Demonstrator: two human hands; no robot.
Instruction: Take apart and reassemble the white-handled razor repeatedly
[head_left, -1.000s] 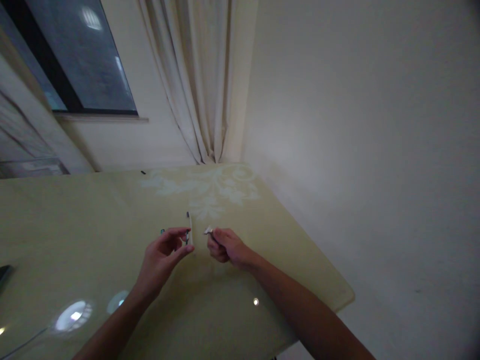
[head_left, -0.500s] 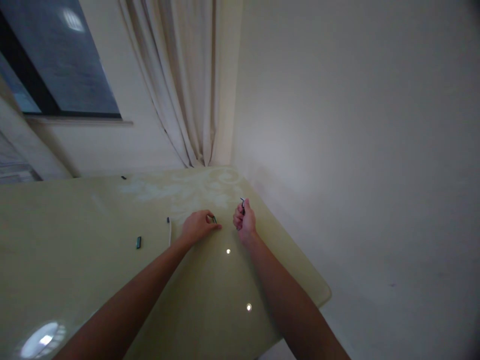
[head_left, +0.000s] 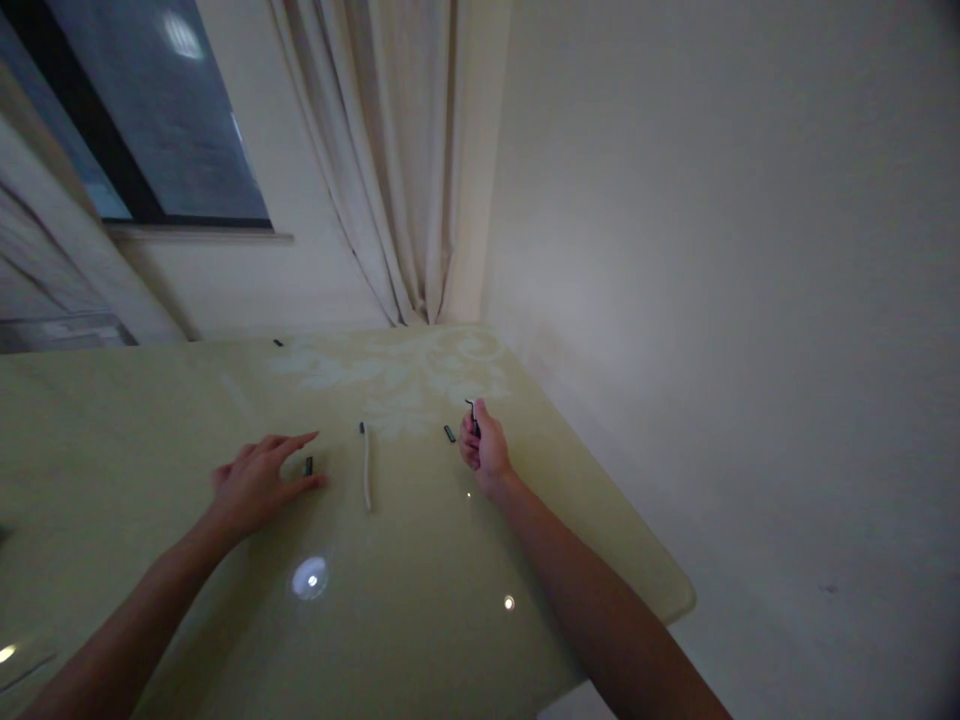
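My left hand (head_left: 259,485) reaches over the table with thumb and fingers spread. Between them, on the tabletop, lies a small dark green block (head_left: 308,466); I cannot tell whether the fingers touch it. My right hand (head_left: 484,445) is closed in a fist, thumb up, around a small dark object with a thin bent metal tip (head_left: 471,404). Just left of that fist rests another small dark block (head_left: 450,434). A thin white stick with a dark end (head_left: 367,470), much like a toothbrush, lies between the two hands.
The glossy pale green table (head_left: 405,620) ends at a wall (head_left: 712,300) on the right. Near its back edge lies a small dark piece (head_left: 278,343). A beige curtain (head_left: 397,150) hangs behind, beside a dark-framed window (head_left: 172,120).
My left hand has left the block near my right hand and moved left, opening around the other block. My right hand still grips its object. The view has shifted slightly left.
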